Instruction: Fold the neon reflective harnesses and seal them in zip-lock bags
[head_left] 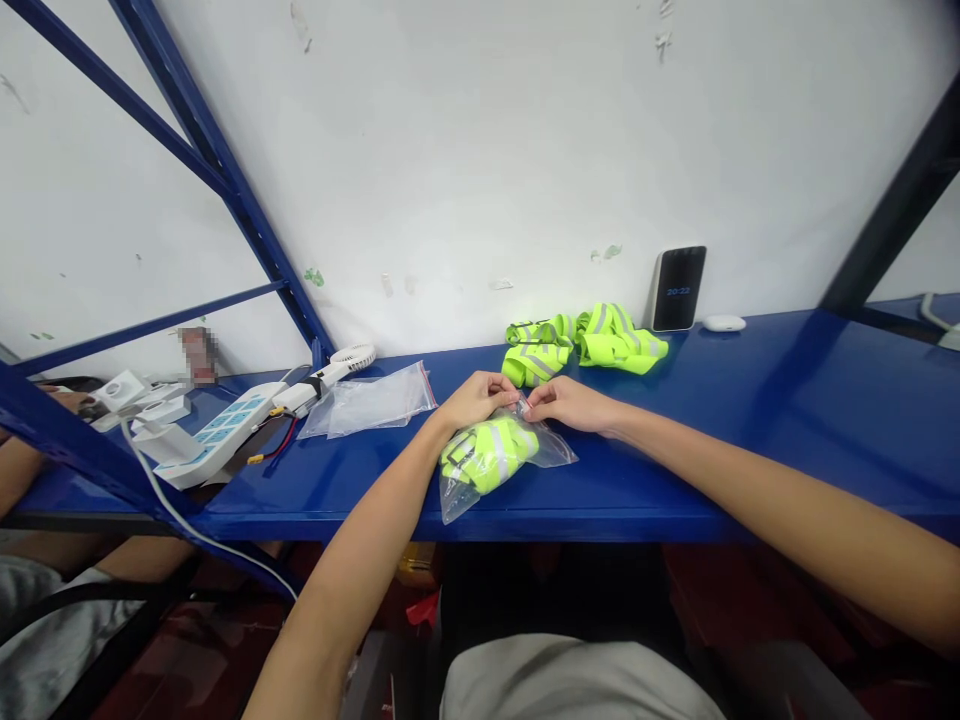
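Zip-lock bag point(455, 500) is likely feeling light, slippery. My left hand point(474, 400) and right hand point(576, 404) are pinching its far edge, past soft-looking reflective fabric point(491, 455).

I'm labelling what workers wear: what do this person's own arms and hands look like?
Both forearms are bare, with no sleeves in view. The left hand and right hand wear no gloves, and no watch or bracelet shows at either wrist. Light grey clothing shows below.

Glossy, crinkled plastic bag point(553, 449); matt cloth bundle point(489, 456) — and a smooth, glossy tabletop point(757, 405).
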